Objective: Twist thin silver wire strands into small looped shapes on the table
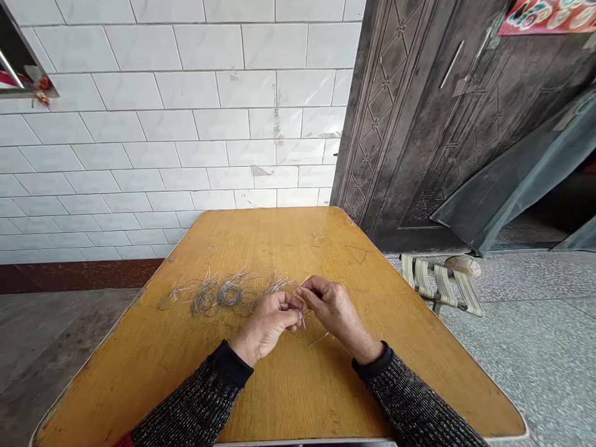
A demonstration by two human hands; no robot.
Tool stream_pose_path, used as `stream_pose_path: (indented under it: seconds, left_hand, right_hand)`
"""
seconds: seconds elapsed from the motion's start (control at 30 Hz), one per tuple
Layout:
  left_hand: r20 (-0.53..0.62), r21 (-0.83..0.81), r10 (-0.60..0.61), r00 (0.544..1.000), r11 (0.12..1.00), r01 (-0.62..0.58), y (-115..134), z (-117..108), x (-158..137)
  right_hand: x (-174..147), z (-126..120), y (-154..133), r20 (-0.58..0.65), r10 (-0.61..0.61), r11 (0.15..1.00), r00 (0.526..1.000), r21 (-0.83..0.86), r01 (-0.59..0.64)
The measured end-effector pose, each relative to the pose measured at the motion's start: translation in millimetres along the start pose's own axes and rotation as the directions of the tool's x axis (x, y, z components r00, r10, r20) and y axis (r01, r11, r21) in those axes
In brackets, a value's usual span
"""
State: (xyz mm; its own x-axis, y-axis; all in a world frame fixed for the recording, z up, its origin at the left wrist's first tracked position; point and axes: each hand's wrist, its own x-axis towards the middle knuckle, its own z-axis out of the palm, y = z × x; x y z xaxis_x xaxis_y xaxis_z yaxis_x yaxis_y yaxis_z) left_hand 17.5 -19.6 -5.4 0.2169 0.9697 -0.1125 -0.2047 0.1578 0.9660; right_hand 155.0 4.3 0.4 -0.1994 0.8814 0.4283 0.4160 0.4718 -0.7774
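Observation:
Above the middle of the wooden table (279,385), my left hand (274,320) and my right hand (333,310) meet with fingertips almost touching. Both are closed in a pinch on a thin wire (304,321), whose loose ends stick out below the fingers. How the wire runs between the fingertips is partly hidden. Left of my hands lies a row of coiled wire bundles (230,292), grey and silvery, with straight ends pointing up and away. Part of the row is covered by my left hand.
Loose thin wire loops (319,239) lie toward the table's far right. Behind the table stands a white tiled wall (209,124), with a dark carved door (419,124) beside it. A folding stool (440,285) with woven straps is on the floor at the right.

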Motion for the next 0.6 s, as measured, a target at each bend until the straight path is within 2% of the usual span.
stream_pose_path:
  seconds: [0.1, 0.27, 0.6]
  left_hand:
    - [0.075, -0.072, -0.066, 0.995, 0.995, 0.071, 3.1, -2.8, -1.1]
    - [0.172, -0.148, -0.098, 0.98, 0.981, 0.124, 5.9, -6.3, -2.0]
    - [0.159, -0.206, -0.007, 0.987, 0.978, 0.041, 7.1, -3.4, -3.7]
  right_hand:
    - [1.3, -0.9, 0.0, 0.051, 0.043, 0.993, 0.998, 0.106, -0.048]
    - [2.5, 0.2, 0.6, 0.088, 0.077, 0.965, 0.993, 0.243, -0.097]
    - [3.9, 0.2, 1.1, 0.088, 0.111, 0.915, 0.99, 0.379, -0.137]
